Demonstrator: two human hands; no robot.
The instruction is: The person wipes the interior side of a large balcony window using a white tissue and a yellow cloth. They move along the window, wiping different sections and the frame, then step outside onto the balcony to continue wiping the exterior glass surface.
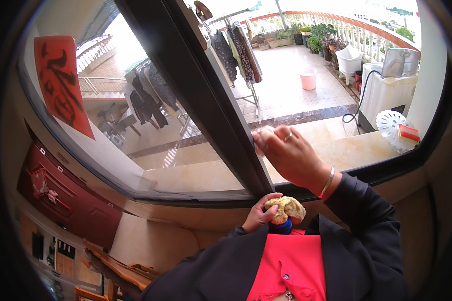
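A pale yellow terry cloth (287, 209), bunched up, is held in my left hand (261, 214) in front of my chest. Below the cloth shows a blue object (281, 227), mostly covered. My right hand (292, 156), with a ring and a bracelet, is raised against the edge of the dark window sash frame (211, 101). Its fingers are curled and blurred at that edge, and whether they grip it is unclear. To the left of the frame is a glass pane (173, 150); to the right the window stands open.
Outside, a white slotted disc (390, 126) and a red brush-like block (409, 133) lie on the ledge by a washing machine (390, 88). Beyond are a pink bucket (308, 79) and a clothes rack (254, 98). Indoors, a wooden chair (116, 263) stands lower left.
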